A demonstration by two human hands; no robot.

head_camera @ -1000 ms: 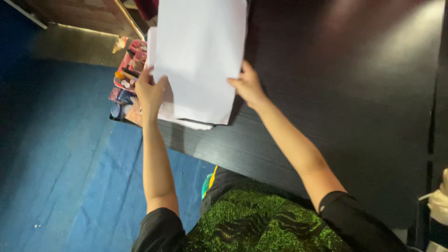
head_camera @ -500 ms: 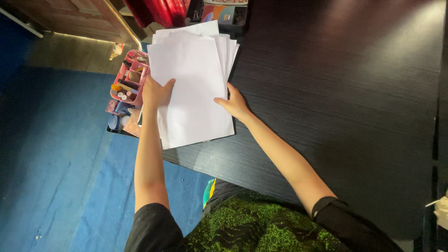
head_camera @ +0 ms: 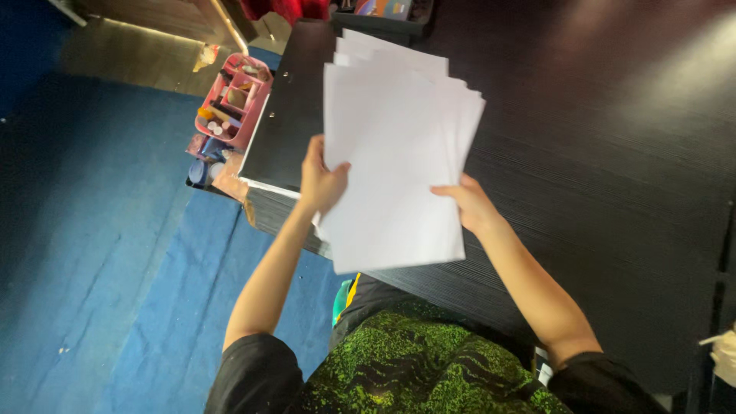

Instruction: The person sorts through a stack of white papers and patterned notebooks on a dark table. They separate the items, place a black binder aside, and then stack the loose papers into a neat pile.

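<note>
So, head view: loose stack of white sheets lifted over near-left corner of dark table. Left hand pinching left edge, right hand clamped on right edge. Probably light, floppy, slippery; best gripped at both sides. Black folder underneath-left, pink organizer further left.

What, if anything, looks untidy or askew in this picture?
The stack of white paper held between the left hand and right hand is uneven: its sheets fan out at the top corners instead of lining up.
</note>
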